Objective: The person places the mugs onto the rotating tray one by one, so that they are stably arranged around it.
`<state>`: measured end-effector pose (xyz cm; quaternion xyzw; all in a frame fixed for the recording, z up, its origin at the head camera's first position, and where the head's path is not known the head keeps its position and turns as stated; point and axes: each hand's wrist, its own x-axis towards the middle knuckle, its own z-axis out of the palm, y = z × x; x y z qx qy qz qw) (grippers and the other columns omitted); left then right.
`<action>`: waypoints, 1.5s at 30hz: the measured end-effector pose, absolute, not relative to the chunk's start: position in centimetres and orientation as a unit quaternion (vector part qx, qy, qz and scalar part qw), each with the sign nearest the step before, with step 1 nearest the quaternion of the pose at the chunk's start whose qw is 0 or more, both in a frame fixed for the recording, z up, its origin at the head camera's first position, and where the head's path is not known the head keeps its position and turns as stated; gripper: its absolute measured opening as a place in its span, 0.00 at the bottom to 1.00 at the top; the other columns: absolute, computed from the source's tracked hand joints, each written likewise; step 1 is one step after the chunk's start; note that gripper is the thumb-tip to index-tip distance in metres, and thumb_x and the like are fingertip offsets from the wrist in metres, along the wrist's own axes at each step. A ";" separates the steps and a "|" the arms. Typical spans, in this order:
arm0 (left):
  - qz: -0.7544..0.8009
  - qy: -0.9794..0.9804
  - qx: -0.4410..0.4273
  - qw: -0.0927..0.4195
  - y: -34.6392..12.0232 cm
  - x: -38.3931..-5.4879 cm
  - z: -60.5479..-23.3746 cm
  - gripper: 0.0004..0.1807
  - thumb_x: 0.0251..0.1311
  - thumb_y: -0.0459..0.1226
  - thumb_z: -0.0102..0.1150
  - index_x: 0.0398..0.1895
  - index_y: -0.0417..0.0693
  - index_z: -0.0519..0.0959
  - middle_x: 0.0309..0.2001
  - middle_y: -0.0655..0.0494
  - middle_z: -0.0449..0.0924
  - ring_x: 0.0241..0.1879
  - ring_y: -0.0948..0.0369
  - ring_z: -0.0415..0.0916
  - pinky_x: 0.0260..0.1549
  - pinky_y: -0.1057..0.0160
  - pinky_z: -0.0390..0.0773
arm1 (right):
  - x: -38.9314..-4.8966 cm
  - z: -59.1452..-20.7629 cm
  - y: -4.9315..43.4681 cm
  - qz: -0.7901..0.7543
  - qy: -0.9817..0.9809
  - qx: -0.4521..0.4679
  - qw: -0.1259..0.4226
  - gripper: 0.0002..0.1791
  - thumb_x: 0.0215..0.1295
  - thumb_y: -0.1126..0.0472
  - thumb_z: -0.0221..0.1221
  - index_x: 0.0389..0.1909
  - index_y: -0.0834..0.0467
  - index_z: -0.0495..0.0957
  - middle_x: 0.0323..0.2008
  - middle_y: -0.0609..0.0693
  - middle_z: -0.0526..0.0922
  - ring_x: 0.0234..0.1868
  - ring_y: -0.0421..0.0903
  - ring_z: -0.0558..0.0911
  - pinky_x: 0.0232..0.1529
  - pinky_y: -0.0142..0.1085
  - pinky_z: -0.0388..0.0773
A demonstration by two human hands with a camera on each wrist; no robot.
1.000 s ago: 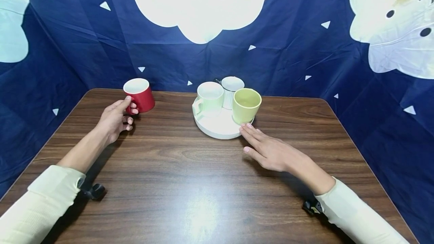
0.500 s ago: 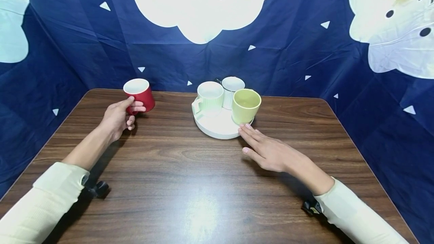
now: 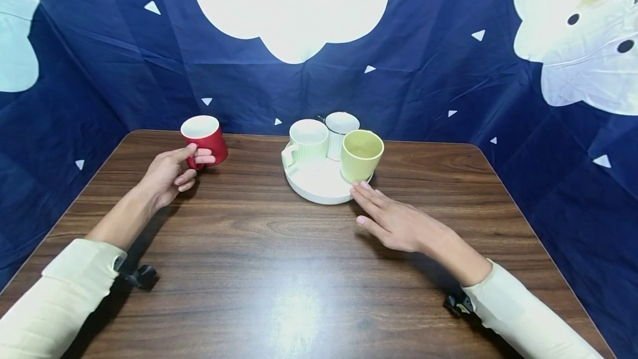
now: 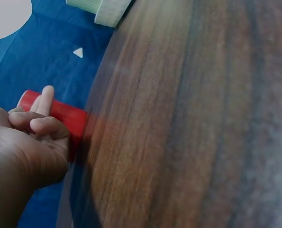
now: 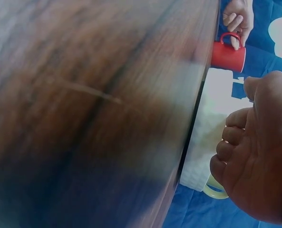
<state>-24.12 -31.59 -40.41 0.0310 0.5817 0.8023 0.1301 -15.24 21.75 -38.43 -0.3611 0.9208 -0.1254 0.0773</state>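
Observation:
At the table's far left stands a red mug with a white inside. My left hand holds it by its handle, thumb on top and fingers passed through the loop; the left wrist view shows the fingers against the red side. My right hand lies with straight fingers, its fingertips right at the front right rim of a round white tray. On that tray, close behind these fingertips, is a yellow-green mug. The right wrist view shows the tray's side beside the fingers.
Also on the tray are a pale green ribbed mug at the left and a white mug with a dark rim at the back. The brown wooden table ends at a dark blue curtain with white cloud shapes.
My left hand's fingers have slid further through the red mug's handle, onto its side. The right hand, the tray and the mugs have stayed in place.

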 end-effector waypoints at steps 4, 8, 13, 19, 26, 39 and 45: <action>0.813 0.566 0.052 0.127 -31.4 -23.9 -40.7 0.22 0.92 0.44 0.48 0.53 0.44 0.92 0.46 0.56 0.98 0.19 0.57 0.38 0.23 0.59 0.35 | -15.3 -38.4 21.7 -0.124 0.921 -0.361 0.078 0.39 0.94 0.44 0.44 0.93 0.58 0.50 0.94 0.59 0.47 0.95 0.57 0.49 0.92 0.58 0.55; 0.818 0.558 0.057 0.127 -31.1 -23.6 -41.0 0.23 0.91 0.44 0.48 0.52 0.43 0.92 0.45 0.57 0.98 0.20 0.56 0.38 0.25 0.58 0.33 | -15.2 -38.5 21.8 -0.124 0.920 -0.363 0.078 0.39 0.94 0.43 0.44 0.93 0.58 0.50 0.94 0.59 0.47 0.95 0.57 0.50 0.92 0.58 0.56; 0.825 0.550 0.052 0.123 -30.8 -23.4 -41.1 0.23 0.91 0.45 0.48 0.49 0.45 0.92 0.43 0.57 0.98 0.20 0.57 0.39 0.25 0.59 0.35 | -15.3 -38.4 21.8 -0.123 0.921 -0.362 0.077 0.39 0.94 0.43 0.44 0.93 0.58 0.50 0.94 0.59 0.47 0.95 0.56 0.49 0.92 0.58 0.56; 0.829 0.544 0.054 0.115 -30.2 -23.0 -41.2 0.23 0.90 0.45 0.49 0.49 0.44 0.92 0.43 0.56 0.98 0.19 0.58 0.40 0.24 0.59 0.35 | -15.3 -38.2 21.8 -0.122 0.922 -0.359 0.078 0.39 0.94 0.42 0.44 0.93 0.58 0.50 0.94 0.58 0.47 0.95 0.56 0.49 0.92 0.57 0.56; 0.832 0.541 0.065 0.105 -29.5 -22.3 -40.9 0.22 0.91 0.44 0.48 0.49 0.44 0.92 0.44 0.56 0.98 0.18 0.58 0.40 0.23 0.59 0.37 | -15.3 -38.2 21.8 -0.121 0.923 -0.356 0.082 0.39 0.94 0.41 0.43 0.93 0.56 0.49 0.94 0.57 0.47 0.95 0.54 0.49 0.92 0.56 0.56; 0.812 0.572 0.056 0.104 -27.5 -20.4 -40.1 0.19 0.90 0.44 0.51 0.49 0.47 0.91 0.44 0.58 0.97 0.17 0.58 0.44 0.13 0.70 0.60 | -15.2 -38.3 21.8 -0.123 0.923 -0.356 0.079 0.39 0.94 0.42 0.44 0.93 0.57 0.50 0.94 0.57 0.47 0.95 0.56 0.50 0.92 0.57 0.56; 0.803 0.582 0.070 0.109 -27.1 -19.5 -40.0 0.18 0.90 0.45 0.51 0.50 0.48 0.90 0.45 0.58 0.97 0.21 0.55 0.40 0.14 0.68 0.57 | -15.1 -38.3 21.7 -0.125 0.923 -0.356 0.077 0.39 0.94 0.43 0.44 0.93 0.57 0.51 0.94 0.57 0.47 0.95 0.56 0.50 0.92 0.57 0.56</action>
